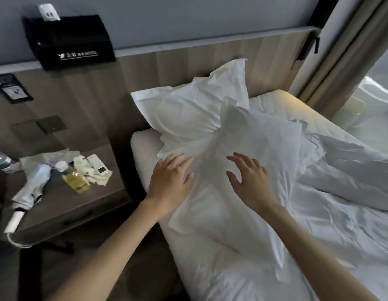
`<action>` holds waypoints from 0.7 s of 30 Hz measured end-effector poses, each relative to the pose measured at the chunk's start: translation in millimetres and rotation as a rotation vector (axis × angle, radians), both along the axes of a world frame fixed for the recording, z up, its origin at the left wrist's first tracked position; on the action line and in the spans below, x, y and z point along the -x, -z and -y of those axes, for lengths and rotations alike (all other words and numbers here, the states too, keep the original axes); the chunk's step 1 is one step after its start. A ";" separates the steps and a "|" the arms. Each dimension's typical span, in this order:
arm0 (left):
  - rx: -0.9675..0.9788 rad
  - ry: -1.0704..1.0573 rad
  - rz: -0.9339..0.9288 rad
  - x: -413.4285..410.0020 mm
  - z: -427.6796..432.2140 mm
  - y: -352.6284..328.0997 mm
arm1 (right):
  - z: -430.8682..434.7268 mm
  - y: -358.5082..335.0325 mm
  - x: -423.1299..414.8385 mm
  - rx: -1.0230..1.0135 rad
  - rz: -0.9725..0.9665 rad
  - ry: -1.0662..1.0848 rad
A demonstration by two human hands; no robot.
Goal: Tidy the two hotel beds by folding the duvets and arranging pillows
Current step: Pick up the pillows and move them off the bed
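From the head camera I see both bare hands reaching over a white pillow (212, 216) that lies flat near the left edge of the bed (141, 146). My left hand (170, 181) rests palm-down on it with fingers spread, and my right hand (247, 183) is spread wide just beside it, though I cannot tell whether it presses the fabric or hovers above it. A second pillow (193, 105) leans on the wooden headboard (210, 57) behind the first, the crumpled duvet (351, 170) is heaped to the right, and a nightstand (84, 205) on the left holds a bottle (75, 180) and a remote (98, 166).
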State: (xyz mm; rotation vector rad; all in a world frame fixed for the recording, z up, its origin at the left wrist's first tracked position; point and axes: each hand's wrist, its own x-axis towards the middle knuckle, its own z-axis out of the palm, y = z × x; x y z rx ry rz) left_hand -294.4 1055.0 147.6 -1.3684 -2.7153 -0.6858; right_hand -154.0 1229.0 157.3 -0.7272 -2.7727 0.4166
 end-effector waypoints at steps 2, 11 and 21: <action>0.020 -0.086 -0.001 -11.2 38.6 -0.1 | 23.7 2.2 3.8 -0.022 0.031 -0.109; 0.038 -0.570 0.001 -106.6 235.4 9.6 | 174.1 16.5 6.4 -0.030 0.037 -0.579; 0.020 -1.258 -0.036 -259.0 464.7 -8.3 | 414.5 -7.8 9.0 0.029 0.076 -1.175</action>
